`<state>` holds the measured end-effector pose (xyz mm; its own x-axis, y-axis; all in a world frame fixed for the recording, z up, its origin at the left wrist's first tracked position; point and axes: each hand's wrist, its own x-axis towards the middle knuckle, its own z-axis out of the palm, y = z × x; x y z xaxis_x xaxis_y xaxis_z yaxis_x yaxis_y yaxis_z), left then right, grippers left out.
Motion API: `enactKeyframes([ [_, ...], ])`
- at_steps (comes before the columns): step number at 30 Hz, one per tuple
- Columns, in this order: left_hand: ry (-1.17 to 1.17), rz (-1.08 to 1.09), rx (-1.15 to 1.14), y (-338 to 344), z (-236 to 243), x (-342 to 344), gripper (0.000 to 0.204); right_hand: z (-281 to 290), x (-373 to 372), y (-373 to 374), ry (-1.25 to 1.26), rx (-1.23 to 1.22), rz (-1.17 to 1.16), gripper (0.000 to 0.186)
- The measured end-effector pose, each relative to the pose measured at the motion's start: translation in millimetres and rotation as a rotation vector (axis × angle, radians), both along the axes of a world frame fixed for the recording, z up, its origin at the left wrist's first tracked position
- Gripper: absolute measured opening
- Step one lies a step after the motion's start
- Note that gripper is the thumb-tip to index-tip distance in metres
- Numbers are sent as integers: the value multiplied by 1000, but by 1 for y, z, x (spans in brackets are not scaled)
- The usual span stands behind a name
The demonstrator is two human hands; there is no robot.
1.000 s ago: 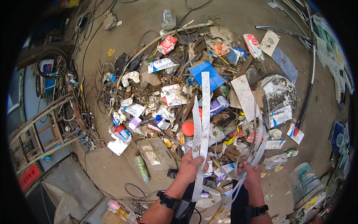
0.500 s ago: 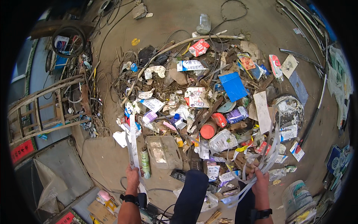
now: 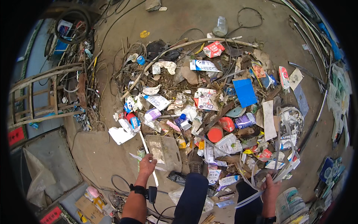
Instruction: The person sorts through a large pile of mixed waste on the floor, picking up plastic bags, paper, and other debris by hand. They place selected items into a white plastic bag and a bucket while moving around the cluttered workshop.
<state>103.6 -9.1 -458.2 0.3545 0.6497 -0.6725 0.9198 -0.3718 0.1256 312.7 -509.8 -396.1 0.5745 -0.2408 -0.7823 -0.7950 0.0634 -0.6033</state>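
My left hand (image 3: 147, 164) is closed on a narrow white plastic strip (image 3: 144, 142), which runs up towards the litter and hangs down past my fingers. A short pale strip crosses beside the hand, partly over a green can (image 3: 141, 152). Just right of that hand lies a dirty clear plastic tray (image 3: 173, 155). At lower right, my right hand (image 3: 271, 189) grips a loose bundle of whitish plastic straps (image 3: 250, 198); they loop upward over the litter and trail back towards my knee.
A litter heap (image 3: 175, 89) with cartons, a blue board (image 3: 245, 92) and a red-lidded jar (image 3: 215, 133) spreads ahead. A bent stick (image 3: 164, 56) borders it. A wooden ladder (image 3: 30, 99) stands left, a white bucket (image 3: 291, 205) lower right, and a glass jar (image 3: 220, 28) far back.
My left hand has shifted right and a little up, with the strip's lower end now swung right. My right hand has moved right and down with the straps. The view has shifted slightly.
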Motion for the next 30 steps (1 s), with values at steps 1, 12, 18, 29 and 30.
enactKeyframes([
  [1,-34,-24,-39,-5,-13,26,44,-1,-3,1,-7,-46,53,20],
  [12,-354,-550,94,-31,-127,209,31,-35,-35,-8,36,-97,64,21],
  [18,-33,-697,175,-44,-168,240,51,-30,-34,-16,46,-80,16,21],
  [29,-21,-637,167,-11,-170,198,21,-30,-26,-10,99,-22,-6,19],
  [30,-38,-605,149,-4,-159,194,20,-31,-25,-8,105,-7,4,19],
])
